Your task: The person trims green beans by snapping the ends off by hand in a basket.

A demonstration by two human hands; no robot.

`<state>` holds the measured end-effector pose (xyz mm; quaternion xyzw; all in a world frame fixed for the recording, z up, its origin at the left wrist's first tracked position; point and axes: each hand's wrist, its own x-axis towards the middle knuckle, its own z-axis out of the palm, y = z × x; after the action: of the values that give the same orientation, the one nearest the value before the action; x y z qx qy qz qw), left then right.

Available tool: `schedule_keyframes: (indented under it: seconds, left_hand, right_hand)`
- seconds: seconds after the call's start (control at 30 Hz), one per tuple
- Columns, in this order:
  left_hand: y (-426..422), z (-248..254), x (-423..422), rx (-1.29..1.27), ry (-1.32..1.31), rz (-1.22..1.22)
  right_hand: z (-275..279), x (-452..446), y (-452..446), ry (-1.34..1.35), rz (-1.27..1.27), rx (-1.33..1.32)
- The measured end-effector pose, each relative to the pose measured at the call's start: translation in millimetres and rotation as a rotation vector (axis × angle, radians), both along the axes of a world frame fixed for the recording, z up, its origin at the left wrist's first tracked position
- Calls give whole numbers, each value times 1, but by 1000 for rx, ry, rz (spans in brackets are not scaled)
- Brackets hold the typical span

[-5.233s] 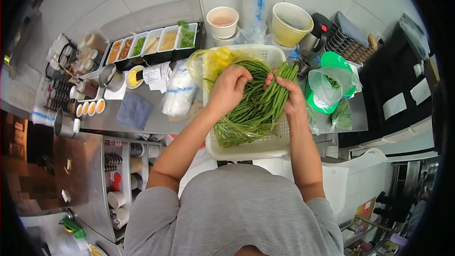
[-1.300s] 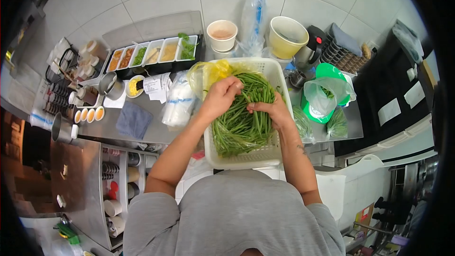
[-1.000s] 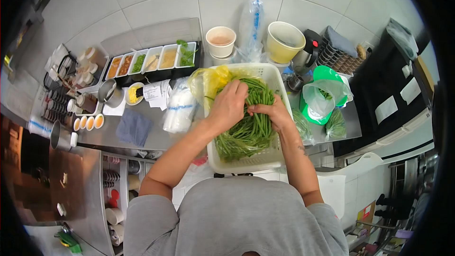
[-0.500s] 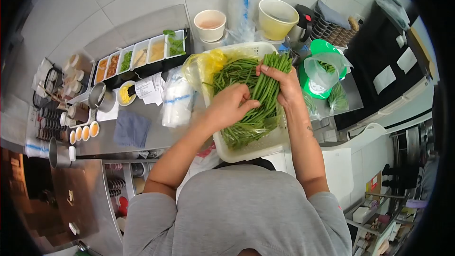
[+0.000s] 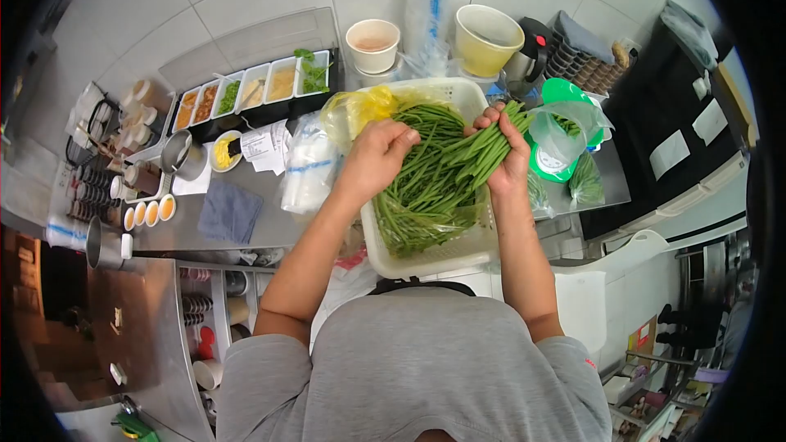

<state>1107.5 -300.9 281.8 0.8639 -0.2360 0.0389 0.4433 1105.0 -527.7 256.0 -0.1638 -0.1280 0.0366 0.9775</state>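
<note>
A white basket [image 5: 389, 260] holds a yellowish clear plastic bag [image 5: 360, 115] with a heap of long green beans [image 5: 426, 184] in it. Above the heap's right side, my right hand [image 5: 509, 147] is wrapped round a bundle of beans [image 5: 483, 151]. My left hand [image 5: 381, 154] is at the upper left of the heap, thumb and fingers pinched together; whether a bean is between them is too small to make out. Right of the basket stands a green scale [image 5: 550, 165] with a clear bag [image 5: 561, 135] of beans on it.
Small bags of beans [image 5: 585, 180] lie beside the scale. Left of the basket are plastic bags [image 5: 309, 176], a blue cloth [image 5: 228, 211] and a topping tray [image 5: 254, 119]. Behind stand a white tub [image 5: 373, 47], a yellow tub [image 5: 487, 41] and a black kettle [image 5: 528, 53].
My right hand has moved slightly right and down with the bundle, which now tilts rightward. My left hand has moved up and left, its fingers drawn together. The camera view has shifted a little.
</note>
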Motion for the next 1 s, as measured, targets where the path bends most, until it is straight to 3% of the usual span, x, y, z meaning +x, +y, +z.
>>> schedule_keyframes:
  seconds: [0.13, 0.23, 0.3, 0.37, 0.5, 0.53, 0.63, 0.7, 0.8, 0.9, 0.93, 1.0]
  left_hand:
    - [-25, 12, -14, -134, 143, -106]
    - [-54, 8, -17, -196, -72, -80]
    - [-75, 10, -20, 1, -81, -123]
    - [-96, 12, -34, 217, -109, -60]
    - [-105, 31, -38, 278, -20, -68]
    - [-107, 24, -34, 193, -130, -70]
    - [-121, 38, -34, 103, 164, -63]
    - [-135, 19, -27, -72, 134, -58]
    - [-148, 15, -17, -426, 148, -187]
    - [-153, 8, 3, -285, 259, -175]
    - [-159, 22, -3, -161, 176, -155]
    - [-180, 23, -5, 14, 180, -153]
  right_hand:
    - [-2, 2, -10, 33, 25, -74]
    - [3, -4, -10, 43, 14, -279]
    - [3, -9, 0, 78, -97, -406]
    - [9, -16, 1, 28, 4, -472]
    - [12, -24, -5, 17, 86, -366]
    - [19, -28, -8, 20, 94, -381]
    - [24, -34, -22, 32, 58, -520]
    - [28, -33, -32, 28, 9, -651]
    - [27, -40, -61, 94, -109, -1030]
    - [53, -57, -101, -214, -948, -1685]
    - [66, -61, -112, -282, -1270, -1952]
    - [57, -41, -136, -221, -1366, -2038]
